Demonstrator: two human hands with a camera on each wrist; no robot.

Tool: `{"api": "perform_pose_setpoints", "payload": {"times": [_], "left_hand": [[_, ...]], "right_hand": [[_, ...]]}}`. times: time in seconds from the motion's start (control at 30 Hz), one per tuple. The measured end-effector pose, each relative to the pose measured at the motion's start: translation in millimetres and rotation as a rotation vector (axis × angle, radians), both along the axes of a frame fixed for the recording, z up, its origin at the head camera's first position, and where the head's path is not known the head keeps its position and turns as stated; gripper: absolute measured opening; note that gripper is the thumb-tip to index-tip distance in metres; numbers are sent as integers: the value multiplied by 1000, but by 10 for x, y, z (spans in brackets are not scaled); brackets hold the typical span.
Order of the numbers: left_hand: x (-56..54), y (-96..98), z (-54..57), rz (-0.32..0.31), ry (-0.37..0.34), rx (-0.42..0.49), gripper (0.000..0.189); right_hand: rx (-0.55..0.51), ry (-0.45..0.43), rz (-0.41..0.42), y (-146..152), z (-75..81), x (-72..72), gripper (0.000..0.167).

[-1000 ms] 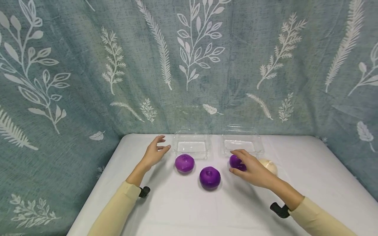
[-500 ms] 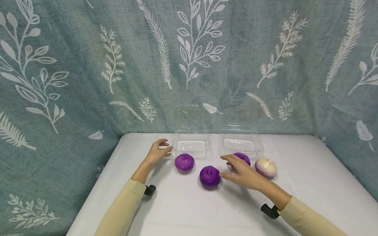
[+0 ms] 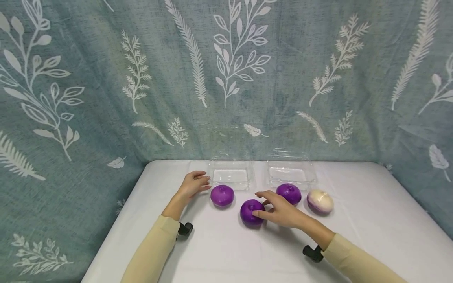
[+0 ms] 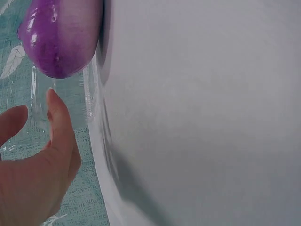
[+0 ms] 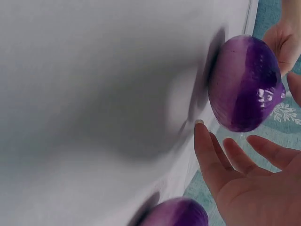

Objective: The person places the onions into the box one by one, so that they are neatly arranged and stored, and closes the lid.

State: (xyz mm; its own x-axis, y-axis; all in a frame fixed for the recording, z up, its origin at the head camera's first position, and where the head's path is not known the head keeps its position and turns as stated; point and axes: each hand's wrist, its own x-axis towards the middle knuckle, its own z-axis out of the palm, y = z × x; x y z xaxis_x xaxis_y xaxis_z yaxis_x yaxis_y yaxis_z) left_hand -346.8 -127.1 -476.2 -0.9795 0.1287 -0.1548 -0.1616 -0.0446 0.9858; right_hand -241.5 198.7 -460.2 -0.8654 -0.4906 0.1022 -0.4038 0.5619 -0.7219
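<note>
Purple onions with paler undersides sit on the table. My right hand (image 3: 279, 211) is at the middle onion (image 3: 247, 217), its thumb over the near side and its fingers at the far right. In the right wrist view, the fingers of the right hand (image 5: 258, 183) are spread and look apart from that onion (image 5: 244, 84). My left hand (image 3: 192, 184), fingers loosely bent and holding nothing, hovers just left of the left onion (image 3: 222, 195). In the left wrist view, a gap separates the left hand (image 4: 42, 174) from that onion (image 4: 63, 37).
Behind the onions stand two clear plastic clamshell containers, the left container (image 3: 235, 187) and the right container (image 3: 311, 173), lids raised. Another purple onion (image 3: 289, 193) and one pale side up (image 3: 320, 202) lie to the right. A leaf-patterned curtain (image 3: 159, 94) borders the white table (image 3: 219, 251).
My right hand has moved left and toward me, from the right purple onion to the middle one. My left hand has shifted slightly right, closer to the left onion.
</note>
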Motion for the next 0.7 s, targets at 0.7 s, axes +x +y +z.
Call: {"api": "perform_pose_setpoints", "payload": {"times": [0.7], "left_hand": [[-9,72,-40,21,-39,85,46]], "right_hand": [[68,5,14,-103,-89,-87,62]]}}
